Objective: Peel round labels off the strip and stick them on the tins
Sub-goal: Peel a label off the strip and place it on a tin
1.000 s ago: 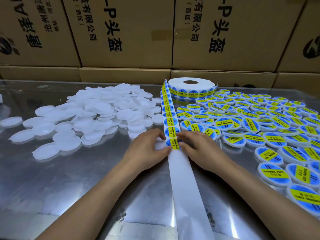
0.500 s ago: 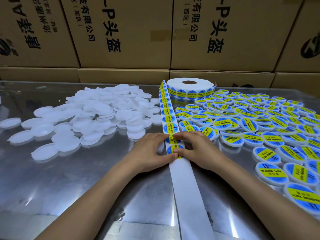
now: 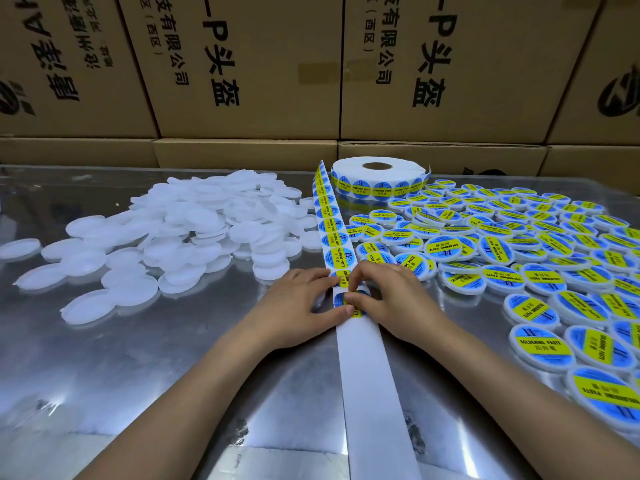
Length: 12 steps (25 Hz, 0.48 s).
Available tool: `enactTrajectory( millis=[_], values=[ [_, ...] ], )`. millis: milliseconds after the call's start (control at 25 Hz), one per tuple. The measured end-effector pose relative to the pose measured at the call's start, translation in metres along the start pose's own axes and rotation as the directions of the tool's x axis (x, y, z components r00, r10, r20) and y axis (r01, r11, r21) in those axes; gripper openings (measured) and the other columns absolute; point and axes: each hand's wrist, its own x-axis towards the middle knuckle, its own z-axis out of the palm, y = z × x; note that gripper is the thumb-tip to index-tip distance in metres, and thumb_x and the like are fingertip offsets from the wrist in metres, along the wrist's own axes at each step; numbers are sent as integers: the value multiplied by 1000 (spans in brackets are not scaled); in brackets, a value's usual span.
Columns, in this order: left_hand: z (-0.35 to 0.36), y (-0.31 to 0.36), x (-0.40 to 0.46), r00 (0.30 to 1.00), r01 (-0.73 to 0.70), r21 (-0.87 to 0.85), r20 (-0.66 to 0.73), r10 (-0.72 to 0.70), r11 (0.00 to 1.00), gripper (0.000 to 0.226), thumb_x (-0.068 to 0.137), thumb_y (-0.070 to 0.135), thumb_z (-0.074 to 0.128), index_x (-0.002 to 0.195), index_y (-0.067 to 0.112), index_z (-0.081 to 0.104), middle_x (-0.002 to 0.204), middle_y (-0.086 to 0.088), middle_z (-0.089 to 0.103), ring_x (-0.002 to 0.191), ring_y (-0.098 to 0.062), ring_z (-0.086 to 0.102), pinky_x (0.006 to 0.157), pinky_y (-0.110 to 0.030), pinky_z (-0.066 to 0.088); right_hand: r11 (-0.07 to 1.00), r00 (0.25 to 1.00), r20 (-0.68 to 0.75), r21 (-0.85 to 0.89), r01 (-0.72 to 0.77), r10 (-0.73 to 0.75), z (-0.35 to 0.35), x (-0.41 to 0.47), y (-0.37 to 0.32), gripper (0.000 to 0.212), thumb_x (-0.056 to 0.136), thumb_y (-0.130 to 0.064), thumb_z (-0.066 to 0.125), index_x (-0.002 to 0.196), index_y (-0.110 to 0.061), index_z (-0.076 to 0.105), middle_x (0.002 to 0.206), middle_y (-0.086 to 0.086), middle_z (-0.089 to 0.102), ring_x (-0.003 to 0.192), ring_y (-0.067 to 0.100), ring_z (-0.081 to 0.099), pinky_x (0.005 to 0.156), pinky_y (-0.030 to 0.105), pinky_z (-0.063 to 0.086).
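A label strip [image 3: 333, 233] of round blue and yellow labels runs from the roll [image 3: 377, 174] toward me, and its bare white backing [image 3: 367, 382] continues to the table's front edge. My right hand [image 3: 394, 296] pinches the nearest label [image 3: 341, 301] between thumb and forefinger. My left hand [image 3: 294, 303] lies at the strip's left edge with thumb and forefinger touching it. Its fingers curl over a white tin [image 3: 320, 301] that only partly shows. A heap of plain white tins [image 3: 194, 230] sits on the left. Labelled tins [image 3: 519, 251] cover the right.
The steel table [image 3: 138, 375] is shiny and reflective. Stacked cardboard boxes [image 3: 249, 64] form a wall along the back. One stray white tin [image 3: 19, 247] lies at the far left edge. Labelled tins reach down to the front right corner.
The strip has slid a little toward me. My right fingers have curled down onto the nearest label. My left hand has stayed at the strip's edge.
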Motion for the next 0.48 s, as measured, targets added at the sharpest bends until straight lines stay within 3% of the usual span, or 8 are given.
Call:
enactTrajectory(
  millis=[120, 240, 360, 480],
  values=[
    [-2, 2, -1, 999, -6, 28, 37, 5, 1000, 69, 84, 66, 45, 144, 31, 36, 151, 11, 29, 136, -10, 23, 110, -23, 17, 981, 995, -23, 172, -90, 95, -3, 2, -5, 32, 87, -49, 56, 74, -20, 59, 73, 0, 64, 80, 19, 58, 81, 39, 47],
    [-4, 4, -2, 997, 15, 9, 75, -16, 1000, 83, 78, 76, 35, 146, 29, 33, 152, 12, 27, 136, -9, 21, 108, -21, 15, 891, 974, -79, 424, -161, 214, -9, 2, -12, 49, 84, -60, 45, 76, -18, 70, 75, -13, 67, 81, 2, 60, 79, 23, 46],
    [-7, 6, -4, 994, 17, -4, 107, -16, 1000, 92, 71, 82, 28, 147, 29, 31, 153, 12, 25, 136, -9, 20, 109, -22, 14, 783, 949, -121, 601, -163, 291, -14, 1, -18, 48, 86, -53, 45, 74, -18, 75, 74, -5, 67, 69, -2, 56, 68, 10, 40],
    [-6, 6, -5, 994, 18, -1, 108, -18, 1000, 84, 78, 77, 29, 147, 29, 30, 154, 12, 24, 138, -10, 18, 113, -25, 13, 625, 931, -57, 756, -197, 362, -19, 0, -21, 40, 90, -45, 50, 67, -20, 73, 79, -7, 73, 77, -2, 62, 74, 20, 48]
  ],
)
